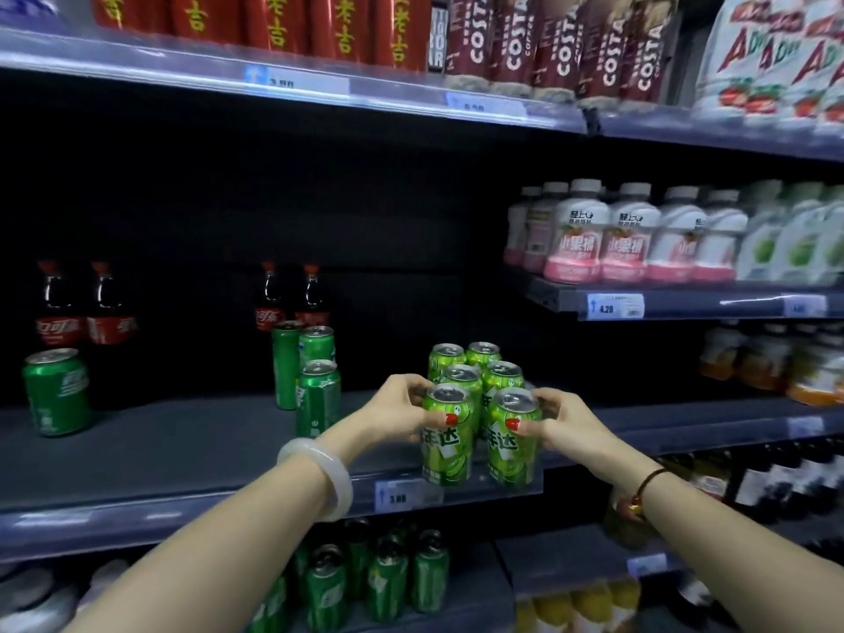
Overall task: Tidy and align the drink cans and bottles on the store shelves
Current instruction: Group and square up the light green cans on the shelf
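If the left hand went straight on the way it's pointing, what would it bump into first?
The left hand grips the front-left lime-green can, so that comes first. Pushed onward, it would likely press that can against the second-row lime-green can just behind, though depth is hard to judge.

Dim grey store shelves with a black back panel and price tags.

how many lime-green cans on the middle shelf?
6, in two columns: front-left can held by the left hand, front-right can by the right hand, middle-left can, middle-right can, back-left can, back-right can. Others may hide behind.
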`<state>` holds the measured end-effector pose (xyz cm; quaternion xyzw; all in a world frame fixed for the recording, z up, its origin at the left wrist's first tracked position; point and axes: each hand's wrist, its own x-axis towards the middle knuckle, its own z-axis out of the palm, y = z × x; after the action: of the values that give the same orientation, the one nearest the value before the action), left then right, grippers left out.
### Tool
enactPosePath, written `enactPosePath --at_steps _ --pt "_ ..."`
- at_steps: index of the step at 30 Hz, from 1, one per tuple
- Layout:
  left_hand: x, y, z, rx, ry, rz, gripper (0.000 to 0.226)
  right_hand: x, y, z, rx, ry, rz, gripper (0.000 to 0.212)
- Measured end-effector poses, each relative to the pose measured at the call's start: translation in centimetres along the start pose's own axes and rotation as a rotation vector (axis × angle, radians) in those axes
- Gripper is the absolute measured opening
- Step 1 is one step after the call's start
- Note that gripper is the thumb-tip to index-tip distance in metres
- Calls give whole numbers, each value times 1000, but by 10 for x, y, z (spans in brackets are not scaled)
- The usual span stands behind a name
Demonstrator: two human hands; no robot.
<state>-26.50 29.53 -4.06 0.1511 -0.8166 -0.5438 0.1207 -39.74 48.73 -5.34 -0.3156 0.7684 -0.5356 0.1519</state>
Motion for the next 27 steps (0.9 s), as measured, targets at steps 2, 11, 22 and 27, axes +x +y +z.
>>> enactPosePath --at_steps 2,11,22,27 --pt "8 0 2 1 16 3 44 6 4 -2 25 20 -7 35" --pt "28 -5 -8 83 115 7 46 28 3 -3 22 22 -50 29" --pt "37 -12 -10 32 226 -47 46 59 10 4 45 -39 -68 36" --pt "42 -21 -9 76 255 -62 47 66 10 12 29 -72 -81 50"
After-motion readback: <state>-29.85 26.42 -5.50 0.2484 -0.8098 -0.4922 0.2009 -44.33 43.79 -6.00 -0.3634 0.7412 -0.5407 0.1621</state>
